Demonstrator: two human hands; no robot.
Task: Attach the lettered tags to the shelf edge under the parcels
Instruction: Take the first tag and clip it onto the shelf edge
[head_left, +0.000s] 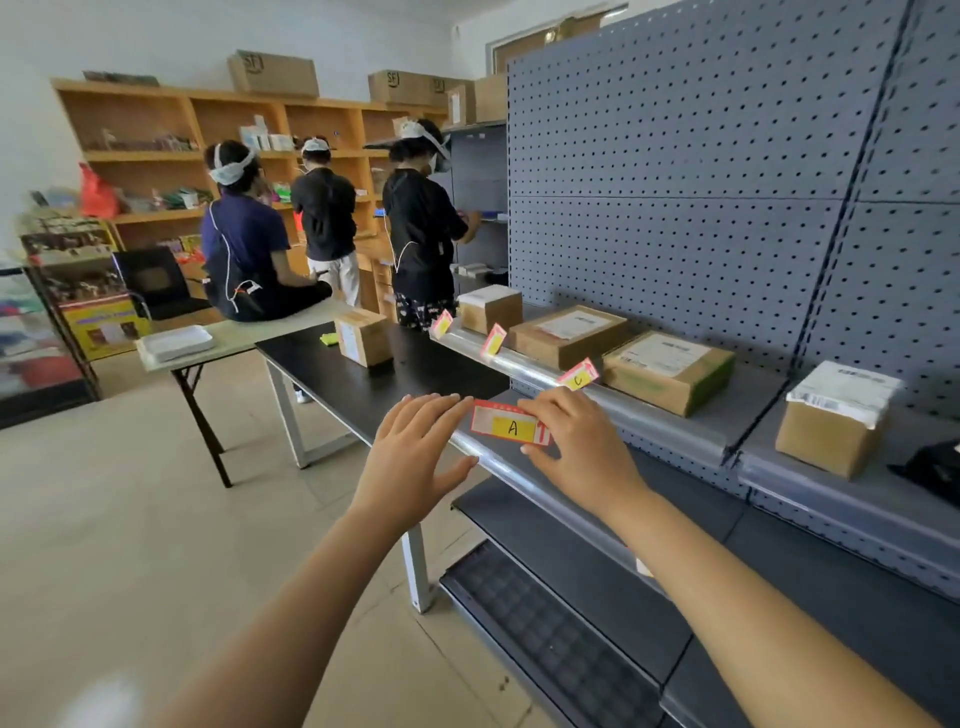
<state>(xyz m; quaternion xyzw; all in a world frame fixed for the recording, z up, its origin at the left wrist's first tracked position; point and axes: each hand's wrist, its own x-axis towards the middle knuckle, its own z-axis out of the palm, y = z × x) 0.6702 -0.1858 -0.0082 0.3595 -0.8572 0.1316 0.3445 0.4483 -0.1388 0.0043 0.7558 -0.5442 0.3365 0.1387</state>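
Observation:
A red-bordered tag with a yellow patch marked "A" (510, 427) is held at the clear shelf edge strip (524, 369). My right hand (576, 447) pinches its right end between thumb and fingers. My left hand (415, 447) is beside its left end, fingers straight, fingertips at the tag's corner. Three more tags stand along the strip: one marked "C" (577, 375), one (492, 340) further along and one (441, 323) at the far end. Cardboard parcels (667, 370) (569, 335) (489, 307) (836, 415) sit on the grey shelf above the strip.
A black table (363, 384) with one small parcel (362, 336) abuts the shelf's left end. Beyond it a pale folding table (228, 338) holds a white tray, and a person sits on it. Two more people stand at wooden shelving. A lower shelf (597, 582) lies under my arms.

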